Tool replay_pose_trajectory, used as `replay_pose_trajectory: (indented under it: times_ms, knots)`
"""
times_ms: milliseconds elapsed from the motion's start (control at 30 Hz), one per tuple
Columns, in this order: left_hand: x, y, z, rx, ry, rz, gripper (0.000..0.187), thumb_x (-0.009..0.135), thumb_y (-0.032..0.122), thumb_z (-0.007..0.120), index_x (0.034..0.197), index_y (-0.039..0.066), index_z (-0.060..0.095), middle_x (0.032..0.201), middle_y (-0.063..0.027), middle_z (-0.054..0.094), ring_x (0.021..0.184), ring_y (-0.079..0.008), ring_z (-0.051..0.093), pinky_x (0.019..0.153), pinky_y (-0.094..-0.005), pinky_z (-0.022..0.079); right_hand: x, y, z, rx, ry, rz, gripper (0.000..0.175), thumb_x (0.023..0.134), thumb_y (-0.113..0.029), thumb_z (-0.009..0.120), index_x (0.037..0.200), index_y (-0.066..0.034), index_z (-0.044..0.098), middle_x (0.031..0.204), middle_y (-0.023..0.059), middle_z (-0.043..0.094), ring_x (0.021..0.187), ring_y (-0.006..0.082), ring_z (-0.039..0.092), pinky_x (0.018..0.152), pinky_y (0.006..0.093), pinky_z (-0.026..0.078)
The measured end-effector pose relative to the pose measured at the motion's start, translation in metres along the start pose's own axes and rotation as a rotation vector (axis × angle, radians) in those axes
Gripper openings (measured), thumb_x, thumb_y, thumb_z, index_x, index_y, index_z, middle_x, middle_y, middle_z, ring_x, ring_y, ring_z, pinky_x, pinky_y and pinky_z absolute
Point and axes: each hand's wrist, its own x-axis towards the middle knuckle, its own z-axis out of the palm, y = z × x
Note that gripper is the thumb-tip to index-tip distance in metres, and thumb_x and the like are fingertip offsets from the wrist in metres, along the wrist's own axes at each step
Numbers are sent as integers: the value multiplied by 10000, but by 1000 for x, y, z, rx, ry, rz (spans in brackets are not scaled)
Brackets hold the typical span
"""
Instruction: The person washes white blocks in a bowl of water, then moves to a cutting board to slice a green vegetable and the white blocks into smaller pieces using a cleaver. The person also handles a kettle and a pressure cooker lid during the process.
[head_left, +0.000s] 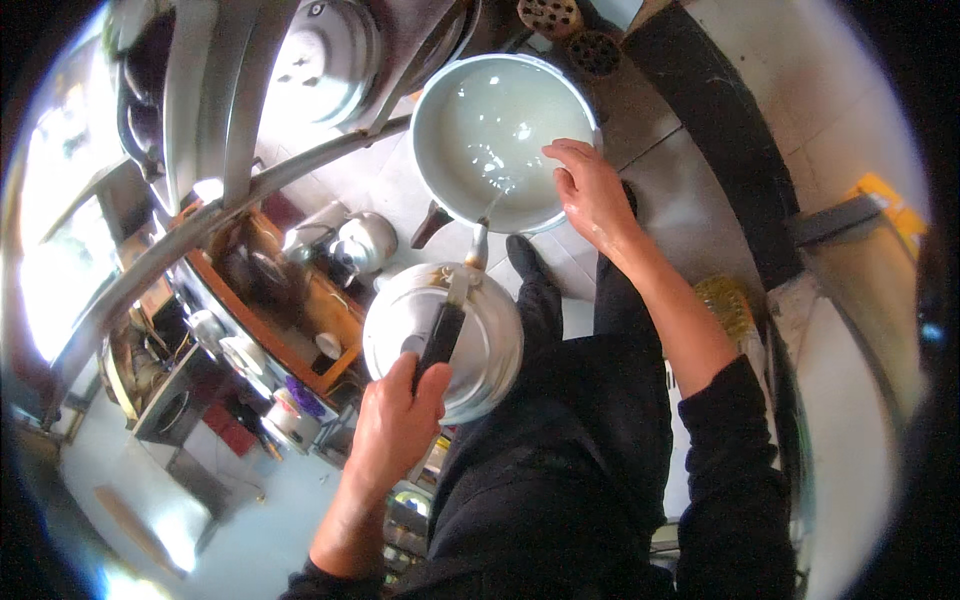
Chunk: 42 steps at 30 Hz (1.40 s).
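Observation:
My left hand (401, 420) is closed around the black handle of a metal kettle (491, 352). The kettle is tipped forward, and a thin stream runs from its spout into a large round metal pot (421, 161) of cloudy liquid. Bright glints and ripples show on the liquid near the stream. My right hand (589, 184) is over the pot's right rim with fingers slightly curled, holding nothing; whether it touches the rim I cannot tell.
More kettles (364, 244) stand on the tiled floor at left, by an orange wooden cabinet (315, 307). A metal bar (292, 172) crosses the upper left. Perforated coal briquettes (592, 54) lie beyond the pot. My shoe (525, 255) is just below it.

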Motion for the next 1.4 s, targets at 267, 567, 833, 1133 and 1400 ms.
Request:
replay_pose_trajectory:
  times_ms: [267, 567, 833, 1133, 1400]
  knots:
    - [-26, -122, 34, -334, -60, 272, 273, 1026, 247, 691, 1069, -15, 626, 778, -91, 680, 724, -147, 654, 684, -329, 541, -46, -86, -11, -470, 263, -195, 480, 903, 21, 612, 1378, -41, 593, 1422, 198, 579, 1339, 393, 536, 1098, 476, 468]
    - [18, -171, 151, -225, -435, 860, 1053, 845, -70, 654, 1679, 75, 28, 1388, -299, 600, 1195, -415, 655, 1032, -461, 521, -333, -162, 80, 1020, 52, 660, 678, 787, 132, 467, 1455, 16, 489, 1323, 160, 664, 1332, 271, 588, 1202, 391, 397]
    - [143, -169, 221, 449, -536, 811, 808, 899, 333, 774, 1573, 79, 407, 1202, -211, 726, 1055, -395, 712, 961, -489, 554, -448, -12, 121, 662, 446, 953, 166, 965, -208, 714, 1059, -91, 643, 919, -25, 634, 825, 108, 584, 769, 302, 495]
    - [542, -94, 275, -305, -434, 235, 791, 942, 300, 783, 1572, 21, 395, 1417, -107, 637, 1329, -265, 577, 1133, -491, 443, -564, 234, 116, 154, 377, 1237, 161, 933, -193, 714, 976, -49, 657, 854, -14, 586, 804, 133, 560, 719, 325, 462]
    - [668, 23, 364, -985, -178, 141, 913, 790, 316, 936, 1513, 38, 453, 1489, -142, 551, 1367, -379, 536, 1089, -494, 457, -722, 362, 100, -176, 274, 1166, 277, 892, -87, 727, 1135, 5, 628, 983, 83, 640, 900, 212, 604, 821, 360, 507]
